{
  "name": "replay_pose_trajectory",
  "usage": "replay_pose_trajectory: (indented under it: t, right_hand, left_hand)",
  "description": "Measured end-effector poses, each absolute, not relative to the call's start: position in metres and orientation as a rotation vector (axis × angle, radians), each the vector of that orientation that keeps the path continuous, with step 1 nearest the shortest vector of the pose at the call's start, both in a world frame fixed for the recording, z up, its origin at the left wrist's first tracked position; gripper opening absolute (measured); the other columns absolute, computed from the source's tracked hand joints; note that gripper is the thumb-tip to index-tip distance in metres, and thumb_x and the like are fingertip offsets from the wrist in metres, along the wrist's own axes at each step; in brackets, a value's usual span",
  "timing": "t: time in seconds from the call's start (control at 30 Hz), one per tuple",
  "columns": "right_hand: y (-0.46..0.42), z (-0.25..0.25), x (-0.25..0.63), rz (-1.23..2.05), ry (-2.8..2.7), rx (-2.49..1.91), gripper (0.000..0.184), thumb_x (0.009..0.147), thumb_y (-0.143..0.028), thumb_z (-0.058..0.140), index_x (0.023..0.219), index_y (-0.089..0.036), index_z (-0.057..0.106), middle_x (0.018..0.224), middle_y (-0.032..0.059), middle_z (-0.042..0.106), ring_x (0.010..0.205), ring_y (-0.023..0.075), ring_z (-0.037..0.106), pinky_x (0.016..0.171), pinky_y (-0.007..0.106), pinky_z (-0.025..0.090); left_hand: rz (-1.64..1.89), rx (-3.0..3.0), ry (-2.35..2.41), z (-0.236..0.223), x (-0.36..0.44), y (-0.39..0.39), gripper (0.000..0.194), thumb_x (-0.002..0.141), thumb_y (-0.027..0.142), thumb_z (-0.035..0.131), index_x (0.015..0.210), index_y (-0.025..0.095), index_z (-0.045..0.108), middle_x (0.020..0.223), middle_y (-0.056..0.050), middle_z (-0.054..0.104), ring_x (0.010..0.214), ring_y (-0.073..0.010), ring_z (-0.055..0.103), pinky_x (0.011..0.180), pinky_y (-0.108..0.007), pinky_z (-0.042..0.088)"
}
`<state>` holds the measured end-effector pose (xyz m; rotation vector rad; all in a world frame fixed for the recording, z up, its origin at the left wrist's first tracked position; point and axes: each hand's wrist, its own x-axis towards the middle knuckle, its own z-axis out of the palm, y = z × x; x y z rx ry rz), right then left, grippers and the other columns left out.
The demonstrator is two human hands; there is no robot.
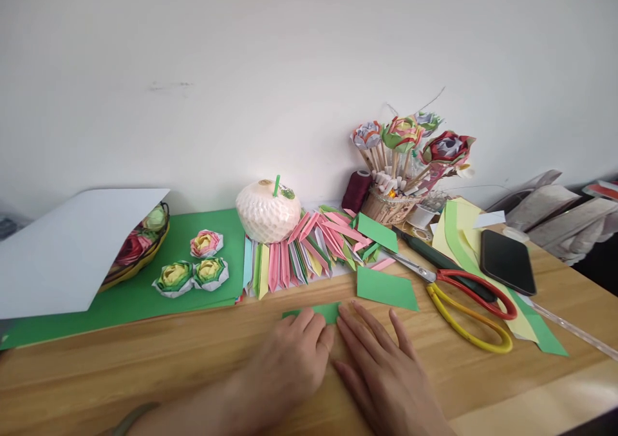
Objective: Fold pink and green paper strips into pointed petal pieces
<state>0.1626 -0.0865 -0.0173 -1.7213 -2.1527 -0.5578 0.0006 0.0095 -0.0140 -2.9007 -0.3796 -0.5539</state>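
Observation:
A small green paper strip [328, 311] lies flat on the wooden table, partly covered by both hands. My left hand [302, 352] is closed, its curled fingers on the strip; the fingertips are hidden. Beside it, my right hand [376, 365] rests with fingers stretched out and the thumb apart, its fingertips at the strip's right end. Just beyond the right hand lies a green paper rectangle [387, 288]. Another green paper piece [377, 232] sits farther back, near the tip of the scissors [429, 274] with red and yellow handles.
Folded paper pieces [309, 249] lie in rows behind my hands, near a white lidded jar [268, 214]. Paper flowers [207, 272] rest on green sheets at left. A basket of paper flowers [391, 204], dark thread spool [356, 190], cutter [434, 255] and phone [508, 262] stand right.

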Motion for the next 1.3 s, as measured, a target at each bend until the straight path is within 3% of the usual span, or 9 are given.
replay_pose_trajectory:
  t: [0.1,0.27,0.43,0.63,0.83,1.0,1.13,1.3]
  right_hand:
    - [-0.087,-0.019,0.160,-0.503,-2.112,-1.751,0.034,0.094,-0.036,0.042,0.115,-0.018,0.062,0.123,0.0029,0.063,0.118,0.0223,0.054,0.114,0.036,0.005]
    - [-0.089,-0.017,0.159,-0.487,-2.098,-1.803,0.034,0.093,-0.038,0.045,0.116,-0.020,0.063,0.125,-0.0001,0.062,0.117,0.0242,0.054,0.114,0.037,0.002]
    - [-0.090,-0.014,0.158,-0.455,-2.076,-1.837,0.034,0.094,-0.036,0.044,0.118,-0.020,0.062,0.126,-0.0018,0.061,0.119,0.0229,0.053,0.114,0.037,0.000]
    - [-0.090,-0.016,0.156,-0.453,-2.049,-1.835,0.036,0.096,-0.036,0.039,0.117,-0.018,0.062,0.124,0.0003,0.062,0.120,0.0227,0.052,0.114,0.039,0.003]
    - [-0.090,-0.016,0.157,-0.438,-2.053,-1.870,0.037,0.096,-0.036,0.036,0.114,-0.020,0.064,0.126,0.0022,0.061,0.119,0.0232,0.052,0.113,0.040,0.005]
    - [-0.091,-0.016,0.155,-0.422,-2.045,-1.922,0.038,0.097,-0.037,0.035,0.114,-0.020,0.064,0.128,0.0053,0.059,0.119,0.0252,0.052,0.112,0.044,0.011]
    - [-0.093,-0.019,0.156,-0.437,-2.021,-1.929,0.037,0.097,-0.033,0.035,0.117,-0.014,0.059,0.124,0.0105,0.061,0.117,0.0259,0.053,0.110,0.047,0.016]
    - [-0.091,-0.022,0.164,-0.391,-1.979,-1.898,0.039,0.097,-0.037,0.034,0.119,-0.012,0.054,0.120,0.0144,0.062,0.112,0.0265,0.055,0.103,0.049,0.031]
  left_hand:
    - [-0.408,-2.912,-0.438,-0.009,0.001,0.009,0.037,0.082,0.007,0.051,0.118,0.007,0.051,0.079,-0.004,0.056,0.073,-0.0207,0.053,0.048,-0.029,0.038]
    - [-0.388,-2.867,-0.462,-0.007,0.004,0.006,0.027,0.081,0.009,0.054,0.107,0.008,0.060,0.076,-0.004,0.054,0.071,-0.0211,0.051,0.048,-0.031,0.039]
    - [-0.400,-2.856,-0.431,-0.008,-0.019,0.013,0.026,0.085,0.011,0.052,0.110,0.010,0.058,0.075,-0.004,0.054,0.070,-0.0206,0.049,0.050,-0.029,0.038]
    - [-0.398,-2.762,-0.442,-0.009,-0.064,0.023,0.030,0.091,0.003,0.035,0.111,0.007,0.057,0.077,-0.006,0.054,0.072,-0.0194,0.048,0.052,-0.027,0.035]
    - [-0.276,-2.778,-0.403,-0.009,-0.070,0.022,0.029,0.089,0.004,0.041,0.115,0.004,0.054,0.083,-0.008,0.058,0.074,-0.0195,0.051,0.058,-0.029,0.041]
    - [-0.299,-2.778,-0.413,-0.009,-0.070,0.022,0.032,0.089,0.003,0.037,0.116,0.003,0.054,0.085,-0.009,0.059,0.075,-0.0193,0.052,0.061,-0.029,0.044]
    - [-0.304,-2.773,-0.417,-0.010,-0.072,0.022,0.034,0.089,0.001,0.035,0.116,0.005,0.055,0.086,-0.009,0.059,0.076,-0.0194,0.051,0.061,-0.029,0.045]
    - [-0.402,-2.830,-0.477,-0.014,-0.075,0.026,0.033,0.091,0.004,0.034,0.116,0.010,0.055,0.081,-0.006,0.056,0.077,-0.0180,0.051,0.058,-0.024,0.045]
